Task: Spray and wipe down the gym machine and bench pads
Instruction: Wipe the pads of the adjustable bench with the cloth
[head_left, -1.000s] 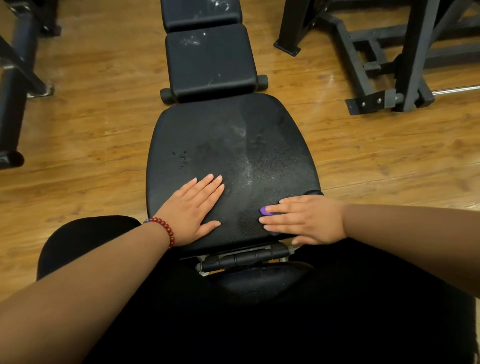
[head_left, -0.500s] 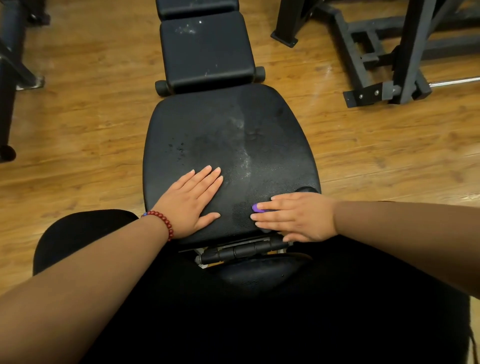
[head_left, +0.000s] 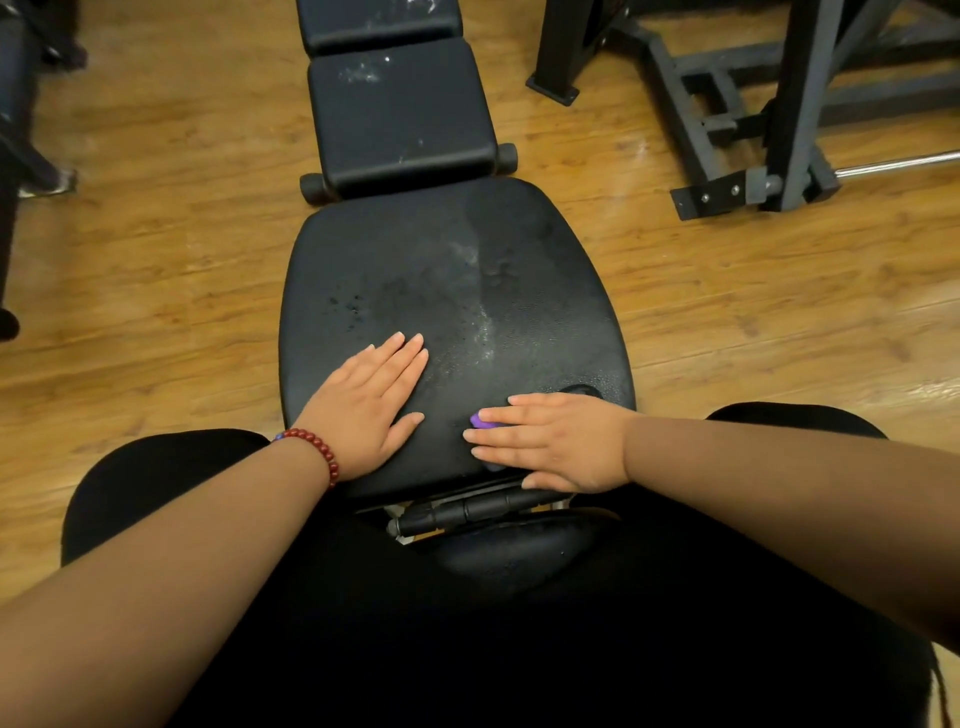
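The right hand (head_left: 556, 441), fingers straight, presses what looks like a purple cloth (head_left: 483, 421) onto the droplet-speckled seat pad (head_left: 467, 249) by its near right corner, likely to wipe it, while the left hand (head_left: 363, 410) lies flat and open near the left edge, probably bracing.

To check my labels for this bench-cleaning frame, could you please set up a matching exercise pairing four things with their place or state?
Things:
1. left hand
2. purple cloth
3. red bead bracelet
4. small back pad

Places or states:
A. speckled with white marks, beyond the seat pad
B. flat on the seat pad, holding nothing
C. mostly hidden under the right hand
D. worn on a wrist

Pairs: 1-B, 2-C, 3-D, 4-A.
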